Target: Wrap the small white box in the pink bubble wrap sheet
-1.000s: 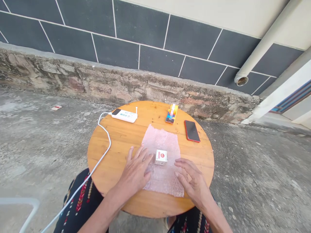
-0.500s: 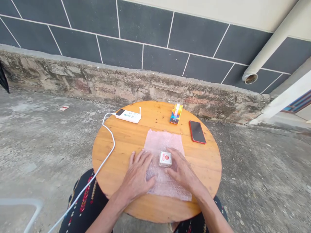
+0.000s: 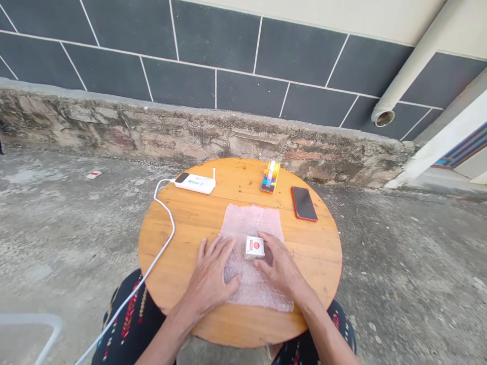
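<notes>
A small white box (image 3: 254, 247) with red print sits on a pink sheet of bubble wrap (image 3: 253, 218), which lies flat on the round wooden table (image 3: 182, 228). My right hand (image 3: 280, 264) curves around the box's right side, thumb and fingers apart; whether the fingertips touch the box I cannot tell. Over the left edge of the bubble wrap rests my left hand (image 3: 213, 274), palm down with its fingers spread, holding nothing.
A white power bank (image 3: 195, 183) with a white cable (image 3: 167, 242) lies at the table's back left. At the back stands a yellow tape dispenser (image 3: 270, 176). A red-edged phone (image 3: 304, 204) is at the right. A stone-based wall (image 3: 182, 137) runs behind the table.
The whole view has shifted slightly, so everything appears a little further left. Both hands keep nearly the same pose, and the box stays in place on the bubble wrap.
</notes>
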A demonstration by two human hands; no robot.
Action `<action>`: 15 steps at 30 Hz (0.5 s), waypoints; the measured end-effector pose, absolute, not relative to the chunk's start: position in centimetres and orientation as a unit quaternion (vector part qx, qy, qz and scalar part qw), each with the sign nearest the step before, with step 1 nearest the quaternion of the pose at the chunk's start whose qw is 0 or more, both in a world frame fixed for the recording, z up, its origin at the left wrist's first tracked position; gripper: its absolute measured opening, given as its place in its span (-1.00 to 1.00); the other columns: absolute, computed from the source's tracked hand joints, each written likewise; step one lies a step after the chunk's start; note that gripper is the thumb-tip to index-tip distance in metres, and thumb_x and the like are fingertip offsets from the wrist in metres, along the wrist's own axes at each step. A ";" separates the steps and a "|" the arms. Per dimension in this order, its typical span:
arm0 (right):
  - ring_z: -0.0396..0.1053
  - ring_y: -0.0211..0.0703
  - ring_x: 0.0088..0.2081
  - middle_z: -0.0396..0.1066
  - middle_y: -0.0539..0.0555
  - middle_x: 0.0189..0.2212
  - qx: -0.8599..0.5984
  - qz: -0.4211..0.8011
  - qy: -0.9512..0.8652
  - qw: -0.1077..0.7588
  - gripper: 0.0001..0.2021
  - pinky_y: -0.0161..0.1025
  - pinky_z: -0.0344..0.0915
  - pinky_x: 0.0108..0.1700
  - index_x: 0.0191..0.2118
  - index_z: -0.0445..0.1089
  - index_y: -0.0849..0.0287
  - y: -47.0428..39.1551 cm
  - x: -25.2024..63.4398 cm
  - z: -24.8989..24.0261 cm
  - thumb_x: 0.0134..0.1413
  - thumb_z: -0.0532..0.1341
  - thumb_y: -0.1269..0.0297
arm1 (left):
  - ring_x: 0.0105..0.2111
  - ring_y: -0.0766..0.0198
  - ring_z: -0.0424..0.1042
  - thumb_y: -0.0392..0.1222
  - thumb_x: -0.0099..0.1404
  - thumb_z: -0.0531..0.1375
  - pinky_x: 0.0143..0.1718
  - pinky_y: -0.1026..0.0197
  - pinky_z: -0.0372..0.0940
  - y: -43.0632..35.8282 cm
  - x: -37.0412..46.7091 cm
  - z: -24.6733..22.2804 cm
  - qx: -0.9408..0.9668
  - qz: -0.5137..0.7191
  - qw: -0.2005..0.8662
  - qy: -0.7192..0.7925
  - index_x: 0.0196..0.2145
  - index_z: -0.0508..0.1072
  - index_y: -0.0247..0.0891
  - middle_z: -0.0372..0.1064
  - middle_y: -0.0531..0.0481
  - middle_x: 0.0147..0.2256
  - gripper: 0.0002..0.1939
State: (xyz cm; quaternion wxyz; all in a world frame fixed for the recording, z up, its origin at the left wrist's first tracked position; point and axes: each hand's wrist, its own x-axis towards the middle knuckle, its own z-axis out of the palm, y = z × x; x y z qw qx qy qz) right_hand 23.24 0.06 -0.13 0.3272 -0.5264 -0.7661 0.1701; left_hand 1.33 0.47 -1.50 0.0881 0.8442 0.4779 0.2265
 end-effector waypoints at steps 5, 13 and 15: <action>0.23 -0.03 0.09 0.29 0.12 0.07 -0.530 0.172 -0.753 0.349 -0.46 -0.02 0.17 0.12 0.16 0.18 0.09 0.0 23.0 -0.4 0.02 0.22 0.44 | 0.25 -0.07 -0.04 -0.15 0.09 0.14 0.25 -0.24 -0.23 0.5 1.3 -1.9 0.848 0.221 0.078 0.475 0.21 0.09 -0.30 0.12 -0.14 0.21 -0.28; 0.27 -0.04 0.04 0.31 0.10 0.05 -0.567 0.174 -0.699 0.398 -0.54 -0.07 0.20 0.09 0.13 0.21 0.09 -1.1 26.5 2.0 0.08 0.18 0.33 | 0.23 -0.08 -0.01 -0.17 0.11 0.13 0.23 -0.24 -0.20 0.7 1.1 -2.4 0.850 0.231 0.060 0.469 0.21 0.08 -0.26 0.14 -0.16 0.19 -0.30; 0.32 -0.03 -0.04 0.34 0.11 0.02 -0.601 0.165 -0.666 0.410 -0.57 -0.05 0.24 0.04 0.11 0.22 0.11 -1.2 28.9 2.1 0.10 0.17 0.26 | 0.23 -0.08 0.00 -0.17 0.10 0.13 0.24 -0.24 -0.20 0.6 1.1 -2.3 0.850 0.231 0.064 0.470 0.20 0.09 -0.25 0.15 -0.15 0.19 -0.30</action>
